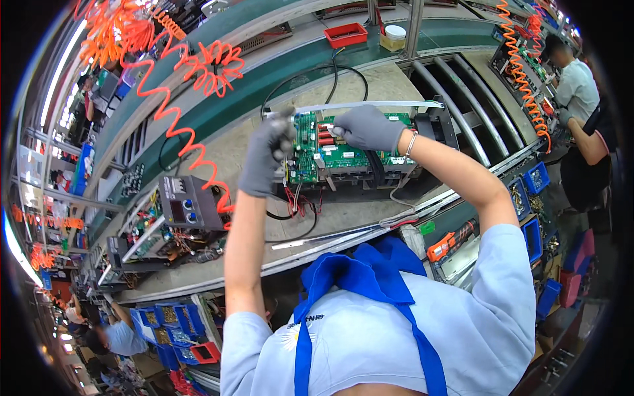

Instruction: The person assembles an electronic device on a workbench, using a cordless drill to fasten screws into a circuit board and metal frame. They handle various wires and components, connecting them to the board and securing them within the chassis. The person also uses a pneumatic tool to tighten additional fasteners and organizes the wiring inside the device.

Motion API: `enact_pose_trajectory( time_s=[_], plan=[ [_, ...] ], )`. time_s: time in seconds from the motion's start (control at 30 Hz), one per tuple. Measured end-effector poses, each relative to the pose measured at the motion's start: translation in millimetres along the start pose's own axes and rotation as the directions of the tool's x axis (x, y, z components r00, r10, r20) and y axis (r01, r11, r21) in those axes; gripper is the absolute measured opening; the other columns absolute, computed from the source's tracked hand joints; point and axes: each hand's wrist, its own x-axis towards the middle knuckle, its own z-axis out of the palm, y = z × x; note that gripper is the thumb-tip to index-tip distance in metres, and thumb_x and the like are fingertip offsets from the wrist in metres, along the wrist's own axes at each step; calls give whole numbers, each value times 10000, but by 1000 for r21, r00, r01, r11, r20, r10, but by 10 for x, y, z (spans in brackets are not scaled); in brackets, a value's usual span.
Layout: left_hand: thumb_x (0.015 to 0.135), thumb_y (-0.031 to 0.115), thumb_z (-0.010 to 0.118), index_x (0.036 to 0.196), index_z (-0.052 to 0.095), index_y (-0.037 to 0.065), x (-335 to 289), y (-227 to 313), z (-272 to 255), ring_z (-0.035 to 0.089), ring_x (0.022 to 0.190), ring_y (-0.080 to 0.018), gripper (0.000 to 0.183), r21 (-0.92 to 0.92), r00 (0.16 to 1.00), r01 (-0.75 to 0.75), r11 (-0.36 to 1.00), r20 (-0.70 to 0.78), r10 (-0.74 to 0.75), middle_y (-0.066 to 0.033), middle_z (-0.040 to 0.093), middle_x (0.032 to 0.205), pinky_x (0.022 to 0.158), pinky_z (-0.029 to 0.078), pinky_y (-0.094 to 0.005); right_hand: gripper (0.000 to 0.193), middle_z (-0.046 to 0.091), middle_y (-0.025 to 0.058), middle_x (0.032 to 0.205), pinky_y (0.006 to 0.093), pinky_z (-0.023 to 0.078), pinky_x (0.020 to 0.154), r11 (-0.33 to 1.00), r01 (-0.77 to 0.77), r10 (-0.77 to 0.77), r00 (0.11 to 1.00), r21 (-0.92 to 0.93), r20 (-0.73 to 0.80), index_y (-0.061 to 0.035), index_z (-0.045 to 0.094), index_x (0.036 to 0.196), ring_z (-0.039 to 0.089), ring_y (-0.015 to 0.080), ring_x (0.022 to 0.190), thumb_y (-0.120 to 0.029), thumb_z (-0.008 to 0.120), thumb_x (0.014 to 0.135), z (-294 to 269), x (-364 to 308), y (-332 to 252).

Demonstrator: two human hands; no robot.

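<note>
An open electronic unit (429, 132) with a dark metal frame lies on the workbench, its green circuit boards (350, 156) facing up. At the left end of the boards is my gloved left hand (266, 153), its fingers curled and slightly blurred; whatever they grip cannot be made out. Over the upper middle of the unit, my gloved right hand (371, 129) is closed in a pinch beside the red parts (325, 135). A small pale bit shows at its fingertips, too small to name. Red and black wires (295, 203) hang out at the unit's lower left.
Left of the unit stands a dark box with blue knobs (188, 206). Orange coiled hoses (178, 125) hang above it. Metal rollers (456, 109) lie to the right. A red tray (346, 34) and a white-lidded jar (393, 38) sit behind. A co-worker (578, 86) stands far right.
</note>
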Motion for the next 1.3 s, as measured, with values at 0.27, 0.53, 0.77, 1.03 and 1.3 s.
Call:
enact_pose_trajectory(
  time_s=[0.27, 0.53, 0.77, 1.03, 1.3],
  plan=[
    [978, 188, 528, 1108, 663, 38, -143, 178, -527, 484, 628, -28, 240, 596, 954, -229, 769, -19, 299, 30, 562, 724, 539, 393, -194, 236, 633, 192, 763, 494, 471, 705, 973, 192, -148, 942, -124, 301, -58, 661, 854, 619, 394, 752, -256, 536, 885, -198, 178, -133],
    [967, 219, 560, 1140, 666, 29, -39, -280, -859, 477, 674, -26, 278, 430, 922, -250, 868, -168, 348, 55, 548, 772, 586, 407, -190, 178, 645, 157, 755, 480, 482, 701, 941, 253, -149, 907, -227, 394, -98, 680, 834, 635, 367, 748, -217, 548, 819, -160, 313, -219],
    [944, 192, 584, 1095, 679, 9, -57, -256, -802, 519, 648, -68, 256, 371, 910, -251, 894, -224, 348, -8, 598, 716, 603, 448, -224, 164, 641, 160, 737, 462, 495, 664, 894, 286, -117, 893, -345, 436, -78, 676, 801, 647, 355, 724, -189, 554, 792, -109, 369, -325],
    [953, 212, 591, 1097, 673, 21, -38, -295, -816, 481, 655, -44, 253, 389, 896, -301, 871, -198, 398, 39, 538, 721, 588, 407, -195, 143, 624, 169, 731, 480, 469, 667, 866, 337, -118, 856, -370, 504, -68, 644, 819, 625, 372, 725, -179, 555, 806, -88, 445, -381],
    [774, 457, 724, 1125, 638, 80, 24, 7, -210, 611, 962, -247, 523, 955, 829, -292, -56, 282, 482, -52, 663, 1029, 809, 479, -402, 254, 630, 146, 687, 483, 473, 628, 953, 137, -80, 974, -271, 212, -103, 664, 882, 635, 358, 678, -337, 567, 908, -228, 259, -125]
  ],
)
